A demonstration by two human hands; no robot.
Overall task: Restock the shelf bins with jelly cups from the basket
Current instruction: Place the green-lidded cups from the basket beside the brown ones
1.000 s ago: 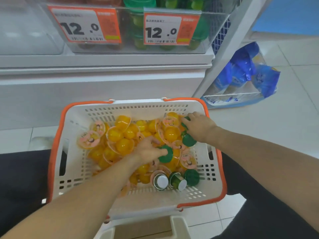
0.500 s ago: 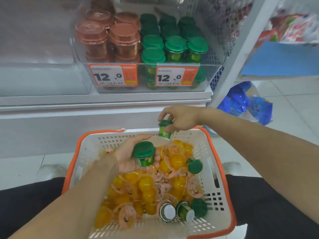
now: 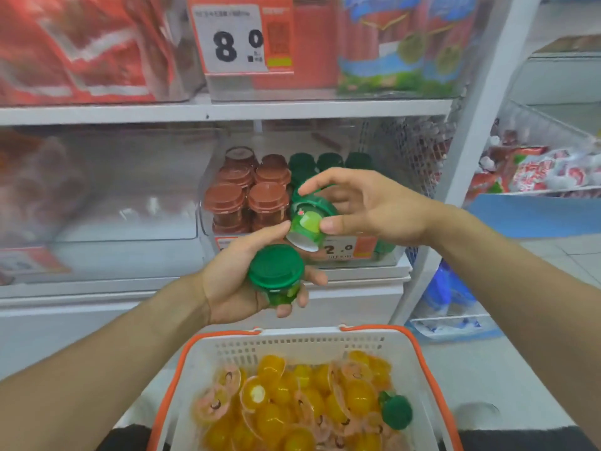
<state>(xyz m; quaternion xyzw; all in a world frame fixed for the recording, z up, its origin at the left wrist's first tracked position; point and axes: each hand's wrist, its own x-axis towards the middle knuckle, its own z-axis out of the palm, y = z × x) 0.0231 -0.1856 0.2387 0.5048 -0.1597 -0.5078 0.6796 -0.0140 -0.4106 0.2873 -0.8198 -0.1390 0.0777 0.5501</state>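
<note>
Hands meet in front of the shelf bin, each with a green jelly cup. The left hand (image 3: 240,281) lies palm up, fingers curled under and around a green-lidded cup (image 3: 276,271) that sits upright in it, its ridged lid towards the camera and translucent green jelly showing below. The right hand (image 3: 367,206) pinches a second green cup (image 3: 307,221) between thumb and fingertips; this one is tilted, its white base pointing down and towards the camera, its lid angled up towards the bin. The left thumb reaches just beside that tilted cup.

Behind the hands stands a clear shelf bin (image 3: 208,203) holding stacked brown-lidded cups (image 3: 247,193) on the left and dark green-lidded cups (image 3: 328,162) on the right. An orange and white price tag (image 3: 349,249) is clipped to its front, partly hidden by the hands.

Below, a white basket (image 3: 292,349) with an orange rim holds a heap of yellow jelly cups (image 3: 292,405), many with pink printed seals, and one green-lidded cup (image 3: 395,411) near its right wall.

The white shelf (image 3: 227,110) above carries red packets (image 3: 74,50), blurred, another price tag (image 3: 240,37) and a blue and green package (image 3: 396,47). A white upright (image 3: 471,157) runs at the right, with a wire rack of red and white packets (image 3: 546,170) beyond it and pale floor tiles (image 3: 487,369) beneath
</note>
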